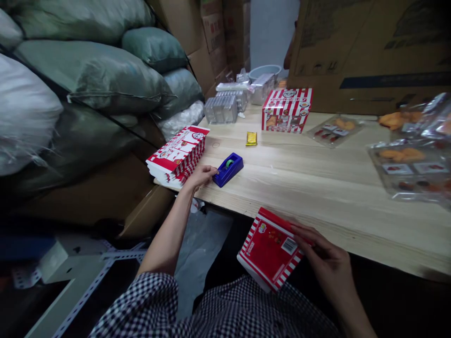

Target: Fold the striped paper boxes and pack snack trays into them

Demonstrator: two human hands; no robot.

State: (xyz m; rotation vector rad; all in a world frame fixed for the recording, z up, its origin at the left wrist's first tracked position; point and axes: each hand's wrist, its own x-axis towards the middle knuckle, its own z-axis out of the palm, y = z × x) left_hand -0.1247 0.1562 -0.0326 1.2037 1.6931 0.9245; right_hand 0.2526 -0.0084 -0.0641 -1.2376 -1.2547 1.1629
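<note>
My left hand (202, 176) is closed at the cutter end of a blue tape dispenser (229, 174), its fingertips pinching the tape's end; the strip itself hardly shows. The dispenser stands on the wooden table and carries a roll with a green core. In my right hand (326, 256) is a red and white striped cardboard box (271, 249), held tilted above my lap at the table's front edge. Its side with a barcode faces up. My right thumb and fingers grip its right edge. Beside my left hand lies a stack of flat, folded striped boxes (181, 152).
An assembled striped box (286, 110) stands at the back near a yellow packet (251, 138). Clear plastic packs (221, 109) are stacked behind; filled trays (410, 166) lie at right. A large carton (369, 56) borders the table (317, 164); sacks (88, 70) pile up at left.
</note>
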